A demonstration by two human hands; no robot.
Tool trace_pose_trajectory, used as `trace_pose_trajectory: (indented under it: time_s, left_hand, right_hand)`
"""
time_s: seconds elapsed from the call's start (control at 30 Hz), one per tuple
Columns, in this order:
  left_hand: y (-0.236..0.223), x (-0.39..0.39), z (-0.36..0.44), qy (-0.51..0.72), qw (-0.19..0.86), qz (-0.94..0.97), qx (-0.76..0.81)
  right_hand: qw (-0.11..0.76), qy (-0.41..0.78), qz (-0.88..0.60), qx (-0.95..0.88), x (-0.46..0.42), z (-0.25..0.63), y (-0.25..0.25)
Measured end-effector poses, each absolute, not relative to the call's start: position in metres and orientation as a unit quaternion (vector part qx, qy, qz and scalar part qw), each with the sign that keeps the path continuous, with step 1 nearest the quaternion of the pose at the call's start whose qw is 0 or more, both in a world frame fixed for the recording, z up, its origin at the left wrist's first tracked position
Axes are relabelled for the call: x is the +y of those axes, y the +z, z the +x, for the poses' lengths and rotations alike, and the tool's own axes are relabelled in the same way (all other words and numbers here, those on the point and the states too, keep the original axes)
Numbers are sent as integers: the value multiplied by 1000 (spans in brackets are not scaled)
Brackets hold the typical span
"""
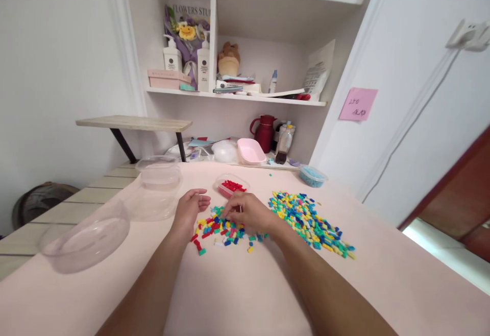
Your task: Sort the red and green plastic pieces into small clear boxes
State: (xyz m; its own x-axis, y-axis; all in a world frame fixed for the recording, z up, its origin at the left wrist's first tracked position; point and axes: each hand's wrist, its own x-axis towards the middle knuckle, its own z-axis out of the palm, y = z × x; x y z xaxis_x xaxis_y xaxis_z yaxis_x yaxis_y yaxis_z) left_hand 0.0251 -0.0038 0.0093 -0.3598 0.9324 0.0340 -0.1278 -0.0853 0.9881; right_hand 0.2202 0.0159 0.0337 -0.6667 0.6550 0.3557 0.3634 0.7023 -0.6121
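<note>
My right hand [250,212] reaches over a small mixed pile of coloured toy bricks [219,228], its thumb and fingers drawn together in a pinch. Whatever is between those fingertips is too small to make out. On the left side of this pile, my left hand [190,208] is held with its fingers loosely bent and a little apart; I see nothing in it. Just beyond both hands stands a clear plastic tub [220,185] holding red bricks [233,187]. Several red bricks also lie loose in the pile, mostly along its left side.
A larger heap of mixed bricks [306,218] spreads over the pink tabletop [229,295] to the right. Behind it sits a round tub of light blue pieces [313,176]. Clear plastic containers [86,236] stand at the left. A pink basin [250,152] and a red jug [265,133] are at the back.
</note>
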Motion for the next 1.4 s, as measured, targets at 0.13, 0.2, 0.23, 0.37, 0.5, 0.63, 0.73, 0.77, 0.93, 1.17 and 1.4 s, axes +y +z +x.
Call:
trace_pose_trajectory:
  time_s: [0.13,0.2,0.23,0.37,0.5,0.63,0.73,0.77,0.93,1.17,1.4]
  left_hand:
    - [8,-4,29,611,396,419,543]
    - [7,-4,31,601,387,434,549]
    - [7,-4,31,596,383,440,552]
    - [7,-3,32,585,373,454,560]
    - [7,-3,31,581,367,460,562]
    - [6,-3,31,580,365,463,562]
    - [6,-4,31,581,364,464,561]
    - [6,-4,31,582,363,463,561]
    - [6,-5,33,586,360,459,562]
    - [6,-5,33,592,362,453,559]
    - [4,-2,30,591,371,450,557]
  right_hand:
    - [236,282,-265,-892,17,225,31]
    - [207,280,-248,-904,17,225,30]
    - [194,275,-241,-910,17,225,29]
    - [173,220,-257,-925,17,224,28]
    - [170,196,-285,-923,18,224,29]
    - [160,175,-286,-929,13,222,33]
    - [137,141,-304,-932,5,219,40]
    - [125,130,-310,-934,2,217,42]
    - [68,54,-325,-942,-12,209,49]
    - [33,-29,-323,-946,-20,200,46]
    - [182,182,-316,-913,0,213,42]
